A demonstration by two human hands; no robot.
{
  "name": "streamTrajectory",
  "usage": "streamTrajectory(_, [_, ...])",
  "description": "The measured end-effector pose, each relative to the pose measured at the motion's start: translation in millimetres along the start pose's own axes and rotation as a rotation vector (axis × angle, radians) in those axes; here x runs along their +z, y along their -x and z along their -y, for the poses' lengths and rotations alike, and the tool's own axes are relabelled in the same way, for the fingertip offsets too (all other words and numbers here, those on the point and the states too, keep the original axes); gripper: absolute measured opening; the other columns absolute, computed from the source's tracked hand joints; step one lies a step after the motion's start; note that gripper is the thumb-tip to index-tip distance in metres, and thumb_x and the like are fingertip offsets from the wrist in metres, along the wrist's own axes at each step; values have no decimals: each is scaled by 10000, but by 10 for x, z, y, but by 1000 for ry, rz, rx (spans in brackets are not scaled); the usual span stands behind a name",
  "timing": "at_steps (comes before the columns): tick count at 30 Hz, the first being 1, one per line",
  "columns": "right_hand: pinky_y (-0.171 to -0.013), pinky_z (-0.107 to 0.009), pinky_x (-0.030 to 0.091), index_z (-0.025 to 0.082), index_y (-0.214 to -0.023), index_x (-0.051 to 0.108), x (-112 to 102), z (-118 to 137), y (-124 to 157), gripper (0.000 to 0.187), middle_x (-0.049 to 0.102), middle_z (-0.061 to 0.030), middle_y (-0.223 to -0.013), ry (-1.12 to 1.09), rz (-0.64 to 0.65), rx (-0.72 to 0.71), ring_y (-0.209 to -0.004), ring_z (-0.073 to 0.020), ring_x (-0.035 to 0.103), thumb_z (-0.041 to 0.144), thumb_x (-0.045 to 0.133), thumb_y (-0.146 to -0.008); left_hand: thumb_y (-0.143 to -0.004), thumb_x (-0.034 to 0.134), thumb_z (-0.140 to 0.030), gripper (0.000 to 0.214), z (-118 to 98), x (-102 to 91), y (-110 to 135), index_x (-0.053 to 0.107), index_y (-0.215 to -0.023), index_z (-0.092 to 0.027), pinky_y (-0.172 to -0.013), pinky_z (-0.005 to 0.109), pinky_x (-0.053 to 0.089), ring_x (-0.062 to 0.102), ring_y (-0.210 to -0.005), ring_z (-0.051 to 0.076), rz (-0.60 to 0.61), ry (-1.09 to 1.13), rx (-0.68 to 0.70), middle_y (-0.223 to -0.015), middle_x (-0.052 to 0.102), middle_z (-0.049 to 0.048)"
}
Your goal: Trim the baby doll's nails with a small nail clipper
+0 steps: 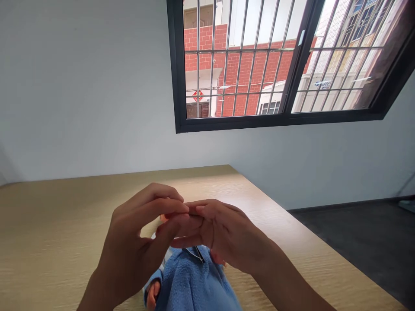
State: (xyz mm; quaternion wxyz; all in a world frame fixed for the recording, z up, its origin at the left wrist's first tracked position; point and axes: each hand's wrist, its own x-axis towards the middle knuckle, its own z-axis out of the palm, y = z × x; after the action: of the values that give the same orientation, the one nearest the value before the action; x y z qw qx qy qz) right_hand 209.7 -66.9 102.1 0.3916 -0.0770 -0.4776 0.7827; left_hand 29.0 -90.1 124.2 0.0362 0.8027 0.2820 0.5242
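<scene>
Plain room, home or office unclear: pale-grey smooth wall (87, 86) fills upper left; black-framed, metal-barred window (298, 65) occupies upper right; light wood-grain table (65, 224) spans lower frame.

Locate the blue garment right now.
The blue garment is at the head view's bottom centre, over the wooden table, below where the left hand and right hand meet.

1. From my remote view, I see a doll (191, 280) in a soft, fuzzy blue garment (201, 289), resting on the wood-grain surface (65, 233).
2. Its upper end is mostly covered; I can't make out the head.
3. A small, curled hand (152, 296) pokes from the blue sleeve (157, 276) at picture left.
4. Near the garment's top I see a thin, dark, shiny piece (198, 255), partly hidden; I can't identify it.
</scene>
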Motion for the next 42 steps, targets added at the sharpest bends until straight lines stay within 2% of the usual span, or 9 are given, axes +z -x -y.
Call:
streamTrajectory(5, [-958, -385, 536, 178, -1135, 715, 30, -10, -3, 340, 756, -88, -1031, 128, -11, -87, -1027, -195, 716, 275, 429, -980, -905, 641, -114, 153, 98, 11, -6, 684, -956, -251, -759, 244, 534, 625, -939, 150, -68, 82, -55, -996, 634, 30])
streamTrajectory(14, [-1064, -512, 461, 215, -1207, 686, 74, -44, 20, 359, 737, -88, -1129, 385, -107, -231, -1130, -247, 681, 322, 411, -1002, -899, 680, -171, 73, 193, 76, -50, 715, -902, -235, -742, 202, 537, 615, -910, 142, -132, 281, -142, -928, 644, 38])
streamTrajectory(20, [-1062, -449, 506, 282, -1361, 564, 158, -125, 124, 390, 662, -67, -1295, 803, -323, -383, -1300, -220, 566, 397, 358, -1051, -902, 673, -189, 79, 190, 171, -58, 722, -851, -223, -736, 217, 540, 615, -878, 147, -192, 398, -238, -885, 639, 37])
streamTrajectory(23, [-1084, -430, 500, 312, -1436, 488, 172, -140, 144, 414, 630, -44, -1345, 998, -284, -450, -1328, -208, 539, 371, 314, -1065, -902, 678, -226, 78, 199, 206, -44, 722, -837, -220, -728, 240, 530, 612, -855, 154, -210, 467, -310, -890, 633, 38])
streamTrajectory(27, [-1029, -407, 549, 352, -1482, 408, 129, -166, 157, 434, 656, -16, -1308, 1138, -293, -497, -1275, -191, 583, 325, 278, -1069, -886, 703, -267, 83, 223, 211, -33, 717, -826, -212, -748, 264, 515, 608, -828, 154, -237, 543, -387, -867, 625, 31])
streamTrajectory(31, [-1051, -442, 525, 333, -1525, 327, 76, -215, 185, 460, 655, -41, -1310, 1262, -279, -543, -1258, -197, 588, 333, 294, -1066, -882, 709, -268, 96, 210, 189, -41, 712, -803, -214, -719, 226, 503, 591, -808, 128, -241, 610, -422, -842, 615, 13])
streamTrajectory(34, [-1055, -449, 511, 316, -1542, 294, 86, -247, 195, 474, 691, -49, -1245, 1280, -244, -545, -1249, -203, 588, 326, 291, -1068, -888, 704, -266, 95, 191, 181, -45, 715, -808, -216, -687, 207, 498, 582, -789, 115, -236, 643, -434, -844, 611, 10])
streamTrajectory(37, [-1052, -463, 497, 338, -1527, 328, 127, -265, 198, 459, 722, -36, -1168, 1232, -269, -542, -1245, -219, 585, 333, 287, -1070, -887, 707, -269, 89, 183, 179, -39, 717, -811, -222, -662, 204, 494, 579, -794, 116, -238, 656, -415, -854, 612, 14])
streamTrajectory(42, [-995, -478, 522, 361, -1537, 298, 123, -247, 214, 472, 740, -33, -1080, 1232, -224, -502, -1181, -245, 615, 353, 284, -1066, -900, 697, -258, 70, 175, 170, -19, 723, -836, -243, -709, 202, 505, 581, -841, 118, -250, 631, -385, -865, 621, 11])
